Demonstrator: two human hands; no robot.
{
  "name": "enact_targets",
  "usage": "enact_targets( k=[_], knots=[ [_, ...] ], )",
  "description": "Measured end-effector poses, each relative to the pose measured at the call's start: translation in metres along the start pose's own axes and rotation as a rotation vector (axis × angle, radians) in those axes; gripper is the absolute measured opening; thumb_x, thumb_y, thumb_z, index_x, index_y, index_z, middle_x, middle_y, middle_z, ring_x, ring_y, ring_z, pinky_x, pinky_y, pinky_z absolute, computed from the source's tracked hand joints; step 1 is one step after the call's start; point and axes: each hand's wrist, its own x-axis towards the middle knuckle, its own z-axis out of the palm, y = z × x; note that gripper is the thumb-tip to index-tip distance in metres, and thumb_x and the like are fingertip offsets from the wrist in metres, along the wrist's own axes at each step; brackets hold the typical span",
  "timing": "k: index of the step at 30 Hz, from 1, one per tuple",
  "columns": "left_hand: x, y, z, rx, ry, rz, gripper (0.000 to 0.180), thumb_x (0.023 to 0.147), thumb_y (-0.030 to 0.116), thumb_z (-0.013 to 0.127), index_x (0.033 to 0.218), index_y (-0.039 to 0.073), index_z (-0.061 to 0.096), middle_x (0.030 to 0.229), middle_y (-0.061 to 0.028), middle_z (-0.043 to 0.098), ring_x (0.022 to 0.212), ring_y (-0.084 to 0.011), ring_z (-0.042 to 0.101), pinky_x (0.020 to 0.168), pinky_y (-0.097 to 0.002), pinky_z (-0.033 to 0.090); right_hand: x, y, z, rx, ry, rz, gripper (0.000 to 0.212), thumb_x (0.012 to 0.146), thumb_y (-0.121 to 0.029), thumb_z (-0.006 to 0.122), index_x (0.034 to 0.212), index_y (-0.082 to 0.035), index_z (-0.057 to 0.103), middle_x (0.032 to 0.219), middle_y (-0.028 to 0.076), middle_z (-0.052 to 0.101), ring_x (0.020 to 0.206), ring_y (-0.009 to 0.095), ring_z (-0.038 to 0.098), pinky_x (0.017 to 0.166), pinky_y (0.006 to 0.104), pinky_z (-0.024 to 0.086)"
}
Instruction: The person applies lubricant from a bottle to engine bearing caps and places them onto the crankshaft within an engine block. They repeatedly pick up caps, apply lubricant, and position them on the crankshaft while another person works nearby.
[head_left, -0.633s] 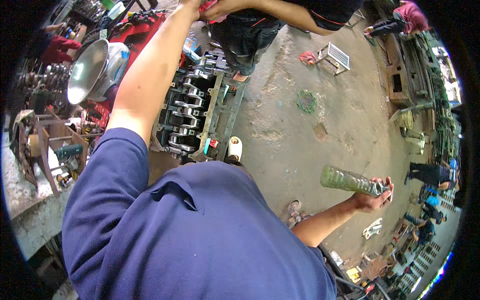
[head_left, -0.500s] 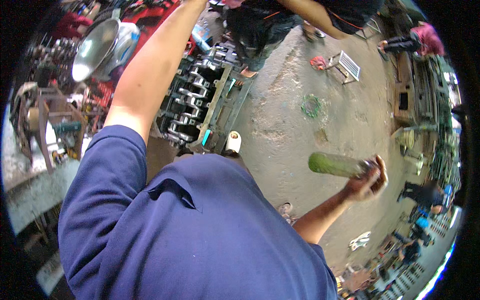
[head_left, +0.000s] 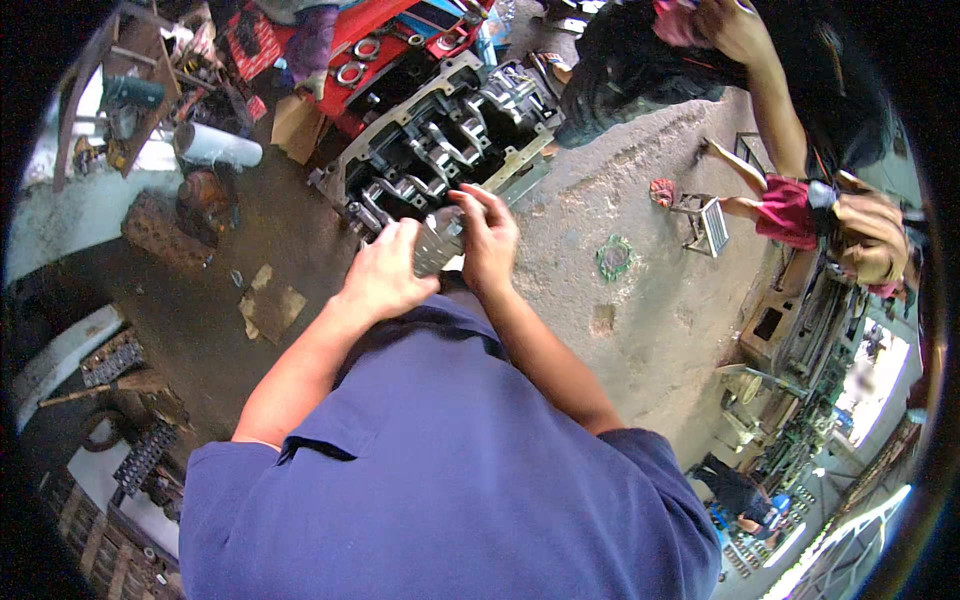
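My left hand and my right hand are close together in front of my body. Between them is a greyish, see-through bottle, partly covered by the fingers. Fingers of the left hand press on its near left side; those of the right curl round its right side. Just beyond stands an engine block with its underside up and a shiny crankshaft lying in it. The bottle overlaps the block's near edge in the view; whether they touch I cannot tell.
A co-worker's hand holds a pinkish cloth at the upper right. Behind the block is a red surface with metal rings. A small stool stands to the right, near another person. Flattened cardboard lies on the floor at left.
My right hand has come in from the far right with the bottle. My left hand has drawn back from the far upper left to meet it. The view has turned toward the block.
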Motion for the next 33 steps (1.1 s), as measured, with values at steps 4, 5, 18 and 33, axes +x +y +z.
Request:
enact_targets(
  k=[4, 5, 18, 33],
  knots=[
    [0.006, -0.059, -0.022, 0.076, -0.231, -0.378, 0.063, 0.069, 0.031, 0.079, 0.112, -0.004, 0.048, 0.107, -0.0303, 0.065, 0.106, -0.0419, 0.064, 0.09, -0.0475, 0.052, 0.017, 0.094, 0.037, -0.057, -0.052, 0.536, 0.023, 0.094, -0.021, 0.07, 0.109, -0.004, 0.068, 0.099, 0.009, 0.072, 0.074, 0.012, 0.064, 0.061, 0.023, 0.049],
    [0.006, -0.071, -0.029, 0.059, -0.25, -0.394, 0.063, 0.069, 0.031, 0.079, 0.111, -0.004, 0.048, 0.106, -0.0307, 0.065, 0.105, -0.0422, 0.065, 0.09, -0.0476, 0.052, 0.016, 0.113, 0.049, 0.066, -0.049, 0.576, 0.024, 0.094, -0.02, 0.068, 0.112, -0.004, 0.068, 0.099, 0.009, 0.073, 0.077, 0.013, 0.065, 0.062, 0.0244, 0.051],
    [-0.092, -0.247, -0.017, -1.667, 0.254, -0.799, 0.047, 0.076, 0.01, 0.08, 0.119, 0.004, 0.062, 0.12, -0.0112, 0.066, 0.114, -0.026, 0.062, 0.099, -0.0384, 0.049, -0.056, 0.099, 0.141, -0.56, -1.04, -0.406, 0.059, 0.079, -0.001, 0.066, 0.137, -0.006, 0.055, 0.133, 0.018, 0.06, 0.124, 0.036, 0.058, 0.104, 0.0416, 0.048],
    [0.01, -0.15, -0.051, 0.246, -0.399, -0.594, 0.054, 0.071, 0.03, 0.074, 0.115, 0.001, 0.063, 0.107, -0.023, 0.071, 0.103, -0.0362, 0.069, 0.092, -0.0446, 0.055, 0.029, 0.143, 0.09, 0.011, -0.435, 0.883, 0.033, 0.096, -0.011, 0.062, 0.128, -0.004, 0.062, 0.111, 0.005, 0.069, 0.088, 0.016, 0.068, 0.075, 0.0298, 0.059]
  ],
)
